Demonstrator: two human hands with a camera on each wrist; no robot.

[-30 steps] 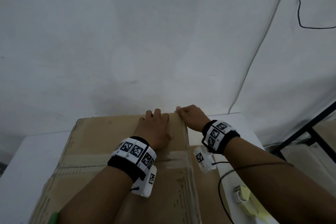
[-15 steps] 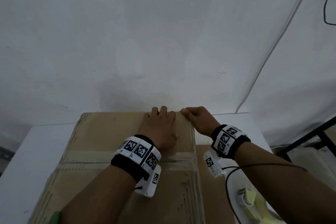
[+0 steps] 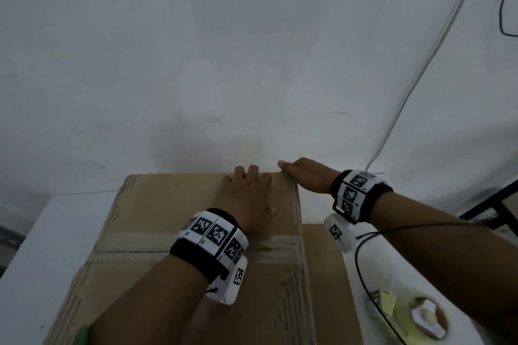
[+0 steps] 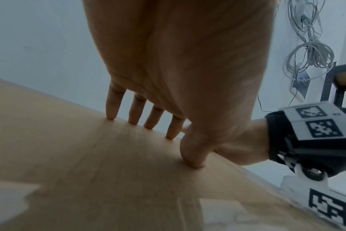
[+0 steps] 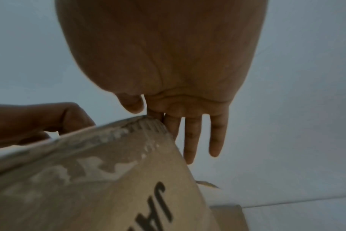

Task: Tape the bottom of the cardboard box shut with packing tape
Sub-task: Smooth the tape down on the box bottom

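Under right wrist, cardboard box (image 5: 109, 179) lettering shows.

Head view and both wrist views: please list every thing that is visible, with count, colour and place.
cardboard box: one, brown, on the table, a clear tape strip across its top.
tape roll: one, clear on a pale core, table's near right corner.
table: one, white, under the box.
cable: one, black, across the table from the right wrist.
left hand: one, fingers straight, pressing the box top near its far edge.
right hand: one, at the box's far right corner, fingers straight.
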